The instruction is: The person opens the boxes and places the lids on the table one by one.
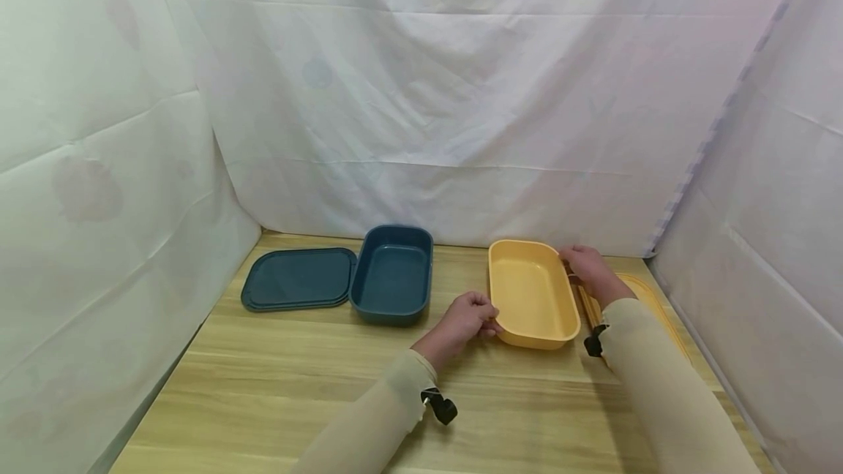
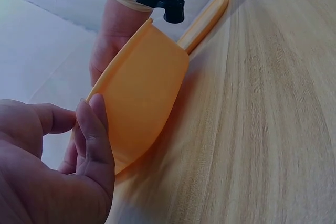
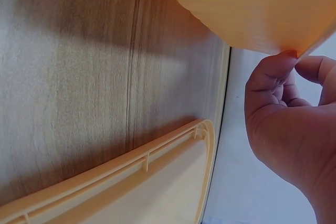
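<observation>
A yellow box (image 1: 532, 292) stands open-topped on the wooden table (image 1: 276, 379), right of centre. My left hand (image 1: 466, 319) grips its near left rim, fingers curled over the edge; the left wrist view shows the fingers (image 2: 89, 135) on the yellow box (image 2: 144, 95). At the far right rim my right hand (image 1: 588, 269) pinches the edge, and its fingertips (image 3: 278, 72) meet the box's (image 3: 262, 9) rim in the right wrist view. The yellow lid (image 1: 648, 306) lies flat to the right, partly under my right forearm.
A dark blue box (image 1: 393, 273) stands left of the yellow one, with its dark blue lid (image 1: 298, 279) flat beside it at the far left. White cloth walls (image 1: 421, 93) close the table on three sides. The yellow lid (image 3: 131, 187) lies near the right wall.
</observation>
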Demonstrator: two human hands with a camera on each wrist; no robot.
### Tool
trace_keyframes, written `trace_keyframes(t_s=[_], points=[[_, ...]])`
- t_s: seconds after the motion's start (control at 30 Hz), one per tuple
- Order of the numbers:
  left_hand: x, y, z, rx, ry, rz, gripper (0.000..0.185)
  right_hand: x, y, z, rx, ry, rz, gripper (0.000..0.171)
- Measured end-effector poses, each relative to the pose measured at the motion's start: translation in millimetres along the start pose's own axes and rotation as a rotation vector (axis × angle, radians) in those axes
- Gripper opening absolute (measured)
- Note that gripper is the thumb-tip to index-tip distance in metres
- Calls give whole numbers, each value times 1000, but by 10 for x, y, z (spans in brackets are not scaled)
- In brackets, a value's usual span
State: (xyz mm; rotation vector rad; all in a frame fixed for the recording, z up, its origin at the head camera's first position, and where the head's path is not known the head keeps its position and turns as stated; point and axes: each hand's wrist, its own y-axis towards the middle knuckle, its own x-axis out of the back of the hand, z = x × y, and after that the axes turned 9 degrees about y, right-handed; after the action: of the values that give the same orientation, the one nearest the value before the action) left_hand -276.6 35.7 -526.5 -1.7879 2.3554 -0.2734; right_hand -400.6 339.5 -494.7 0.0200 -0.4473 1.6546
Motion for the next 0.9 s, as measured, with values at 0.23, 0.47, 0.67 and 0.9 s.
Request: trace_keyframes(t_s=[0.23,0.47,0.67,0.9], points=[[-14,21,28,7,29,-13,4,12,-5,-30,-17,-19,17,51],[-23,18,34,6,34,-12,4,21,3,-48,-20,-19,12,48],[-23,21,43,5,46,-13,5,10,5,-77,-29,-16,0,44],[-30,-6,32,21,59,-32,8,30,11,-127,-57,-23,9,59]])
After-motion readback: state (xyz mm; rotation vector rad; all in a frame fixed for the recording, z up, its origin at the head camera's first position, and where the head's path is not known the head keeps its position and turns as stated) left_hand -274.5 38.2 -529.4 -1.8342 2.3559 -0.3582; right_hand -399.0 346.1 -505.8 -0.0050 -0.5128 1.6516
